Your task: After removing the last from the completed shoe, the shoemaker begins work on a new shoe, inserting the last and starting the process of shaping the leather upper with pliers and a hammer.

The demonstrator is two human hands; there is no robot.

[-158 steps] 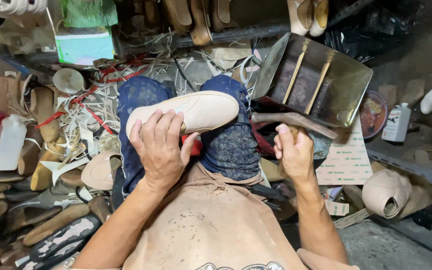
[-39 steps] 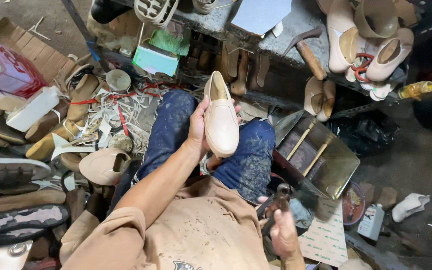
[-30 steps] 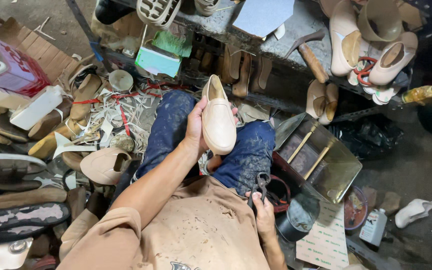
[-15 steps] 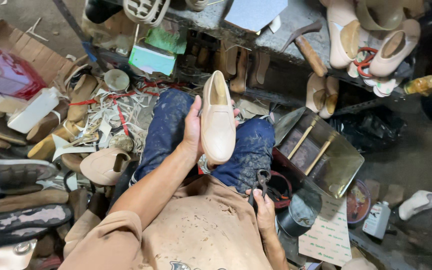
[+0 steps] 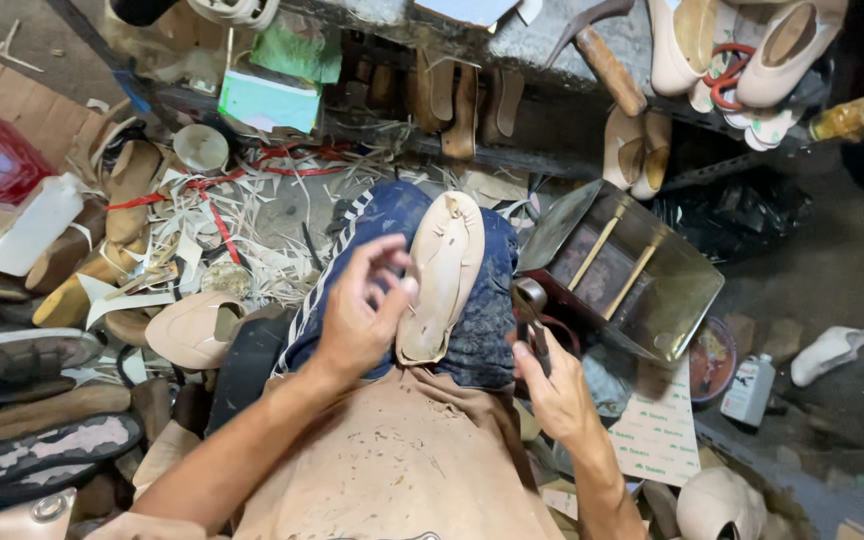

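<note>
On a cluttered workshop floor, the left hand (image 5: 357,320) grips a sole-up beige shoe (image 5: 442,275), its upper not fully tacked down; the right hand (image 5: 552,385) clasps pincers (image 5: 532,315).

Matt leather shoe (image 5: 444,275); shiny metal tray (image 5: 632,275).
</note>
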